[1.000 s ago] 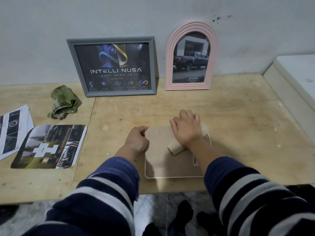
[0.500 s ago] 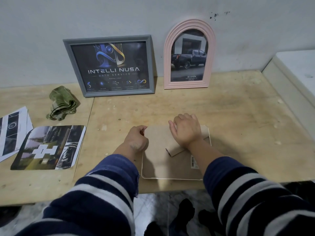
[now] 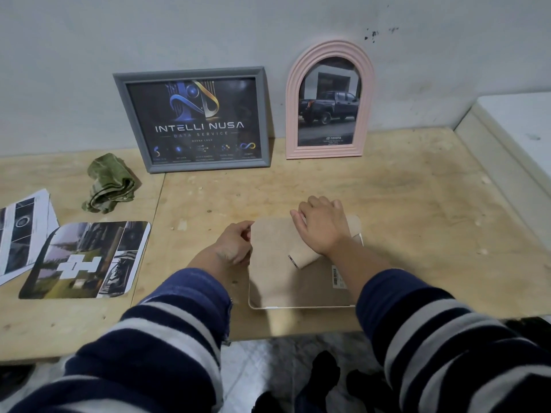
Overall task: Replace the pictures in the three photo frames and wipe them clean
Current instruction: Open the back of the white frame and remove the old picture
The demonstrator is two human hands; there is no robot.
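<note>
A third photo frame (image 3: 280, 281) lies face down near the table's front edge, its tan backing and folded stand up. My left hand (image 3: 234, 248) is curled at its left edge, fingertips pinching at the rim. My right hand (image 3: 320, 223) lies palm down on the stand and upper backing, fingers bent over the far edge. A grey frame (image 3: 192, 120) with an "Intelli Nusa" print and a pink arched frame (image 3: 329, 99) with a truck photo lean on the wall. A green cloth (image 3: 108, 183) lies crumpled at the left.
A loose rounded-corner print (image 3: 85, 260) and several white printed sheets (image 3: 21, 231) lie at the table's left. A white raised ledge (image 3: 512, 135) borders the right side. The wooden table's front edge (image 3: 298, 329) runs just below the face-down frame.
Both hands stay on the face-down frame. The left fingertips have shifted slightly at the frame's left edge; the view has tilted a little.
</note>
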